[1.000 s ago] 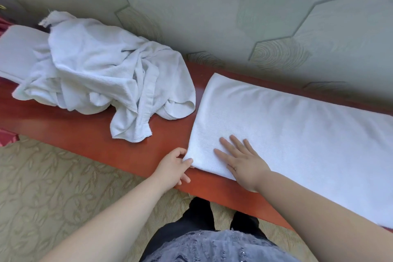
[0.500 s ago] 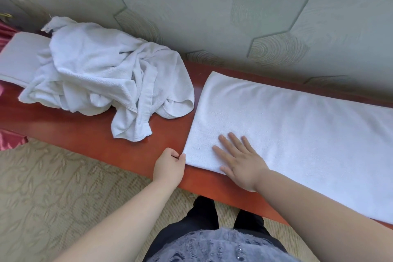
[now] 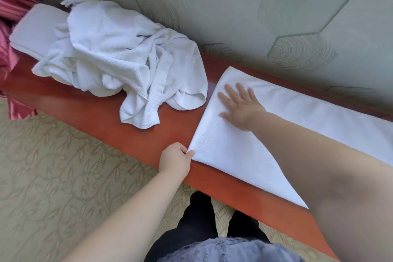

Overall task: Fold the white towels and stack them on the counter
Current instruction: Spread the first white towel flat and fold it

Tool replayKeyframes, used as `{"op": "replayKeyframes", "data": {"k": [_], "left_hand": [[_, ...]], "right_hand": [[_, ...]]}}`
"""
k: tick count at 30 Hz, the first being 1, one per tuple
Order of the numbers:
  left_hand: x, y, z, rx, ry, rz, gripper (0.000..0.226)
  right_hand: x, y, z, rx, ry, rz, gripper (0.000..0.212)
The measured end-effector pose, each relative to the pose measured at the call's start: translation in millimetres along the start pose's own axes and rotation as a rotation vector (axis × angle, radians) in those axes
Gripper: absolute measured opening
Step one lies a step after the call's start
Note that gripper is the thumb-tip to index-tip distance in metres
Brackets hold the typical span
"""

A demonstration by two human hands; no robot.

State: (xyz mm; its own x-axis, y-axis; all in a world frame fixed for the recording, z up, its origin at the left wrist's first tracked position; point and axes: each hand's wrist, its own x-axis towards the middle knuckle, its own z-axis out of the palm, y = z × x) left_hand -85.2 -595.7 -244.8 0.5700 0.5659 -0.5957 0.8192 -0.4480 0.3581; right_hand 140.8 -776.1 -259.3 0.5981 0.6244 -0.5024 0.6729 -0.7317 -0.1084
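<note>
A white towel [image 3: 297, 117] lies flat along the red-brown counter [image 3: 161, 132], stretching off to the right. My right hand [image 3: 240, 106] rests on it with fingers spread, near its far left end. My left hand [image 3: 177, 158] pinches the towel's near left corner at the counter's front edge. A heap of crumpled white towels [image 3: 119, 57] sits on the counter to the left. Behind the heap, at the far left, lies a folded white towel [image 3: 36, 27], partly covered.
A grey-green patterned wall [image 3: 255, 6] runs right behind the counter. Red curtain fabric [image 3: 10, 34] hangs at the far left. Patterned beige carpet [image 3: 53, 176] lies in front of the counter, where my legs stand.
My right hand slid from the towel's near edge toward its far left corner. My left hand kept hold of the near left corner. The view shifted to the left.
</note>
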Motion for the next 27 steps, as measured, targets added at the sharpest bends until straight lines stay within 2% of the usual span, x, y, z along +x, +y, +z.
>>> {"op": "replayKeyframes", "data": {"k": [2,5,8,11,13,17,19,23,27], "left_hand": [[4.4,2.9,-3.5,0.066,-0.038,0.005,0.022],[14.4,9.7,-16.5,0.147,-0.182,-0.014,0.036],[19.9,15.8,-27.4,0.21,-0.301,-0.03,0.048],[13.7,16.5,-28.6,0.205,-0.302,-0.003,0.051],[4.9,14.3,-23.2,0.077,-0.315,0.006,0.041],[-9.9,7.4,-14.3,-0.482,-0.362,-0.13,0.022],[-13.3,2.5,-10.8,-0.643,-0.396,-0.145,0.019],[-19.3,-6.1,-6.6,-0.752,-0.452,-0.136,0.013],[-23.1,-8.8,-8.7,-0.694,-0.415,-0.103,0.012]], "right_hand": [[21.9,10.0,-14.7,0.037,-0.031,0.088,0.073],[49.2,9.3,-36.4,0.09,-0.065,0.227,0.073],[62.0,-0.1,-55.1,0.199,0.04,0.308,0.075],[66.2,-5.9,-70.5,0.216,0.102,0.369,0.082],[71.1,-3.6,-80.6,0.223,0.093,0.391,0.081],[80.6,5.8,-99.5,0.311,0.015,0.34,0.066],[78.9,5.8,-108.6,0.277,-0.043,0.323,0.059],[71.6,-0.2,-117.4,0.067,-0.186,0.245,0.045],[63.4,5.4,-119.0,-0.008,-0.137,0.165,0.04]]}}
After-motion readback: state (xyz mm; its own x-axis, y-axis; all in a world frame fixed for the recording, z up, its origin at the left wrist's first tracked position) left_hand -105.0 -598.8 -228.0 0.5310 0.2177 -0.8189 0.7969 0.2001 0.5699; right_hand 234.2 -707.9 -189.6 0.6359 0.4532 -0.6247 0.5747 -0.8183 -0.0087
